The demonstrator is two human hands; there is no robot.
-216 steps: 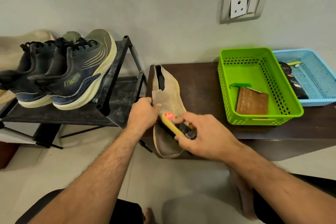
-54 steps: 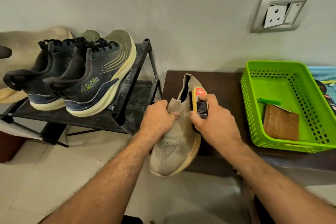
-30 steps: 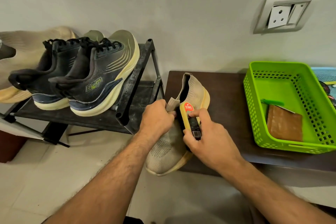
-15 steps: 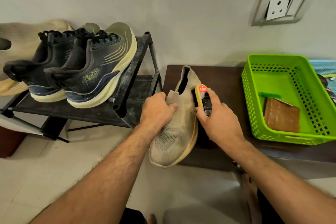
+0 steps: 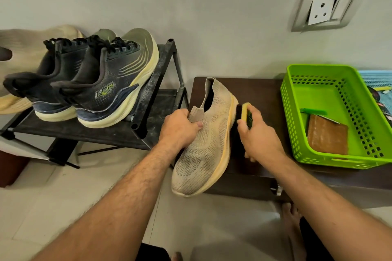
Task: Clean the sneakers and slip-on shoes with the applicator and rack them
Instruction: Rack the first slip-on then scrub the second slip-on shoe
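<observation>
The left hand (image 5: 179, 127) grips the beige slip-on shoe (image 5: 209, 140) by its collar, fingers curled round the knit, the toe hanging past the edge of the dark table (image 5: 261, 99). The right hand (image 5: 259, 137) holds the yellow applicator (image 5: 246, 112), fingers wrapped round it, against the shoe's orange sole edge. On the black rack (image 5: 152, 95) stand two dark sneakers (image 5: 101, 89), with another beige shoe (image 5: 23, 48) behind. The green basket (image 5: 297, 116) on the table holds a brown wallet (image 5: 327, 134) and a green stick-like item (image 5: 314, 110). A blue basket (image 5: 375, 77) just beside it holds items too cut off to name.
</observation>
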